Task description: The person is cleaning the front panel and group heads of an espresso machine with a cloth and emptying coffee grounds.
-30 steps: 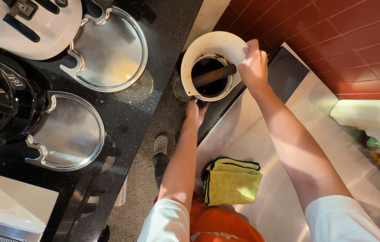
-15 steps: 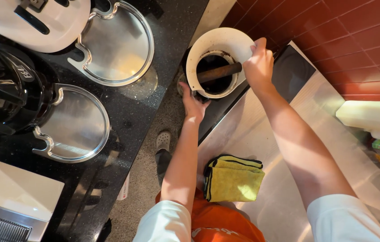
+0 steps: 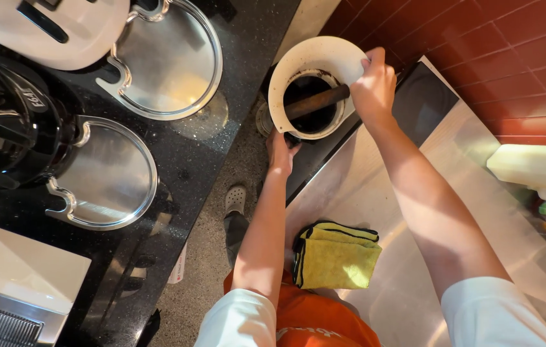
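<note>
A white funnel-shaped collar (image 3: 315, 61) sits on a dark container (image 3: 310, 106) full of dark contents, at the end of a steel counter. My right hand (image 3: 373, 88) grips a brown wooden rod (image 3: 317, 101) that lies across the opening and dips into the dark contents. My left hand (image 3: 281, 149) presses against the container's near side, just below the white rim, its fingers partly hidden under it.
A folded yellow cloth (image 3: 335, 254) lies on the steel counter (image 3: 382, 212). On the black counter (image 3: 176, 154) at left are two round steel lids (image 3: 170, 61) (image 3: 109, 173), a black appliance (image 3: 3, 122) and a white one (image 3: 61, 26). Red tiled wall (image 3: 517, 45) at right.
The view has drifted slightly. My left hand has slid up along the container's side toward the rim. My right hand keeps its grip on the rod.
</note>
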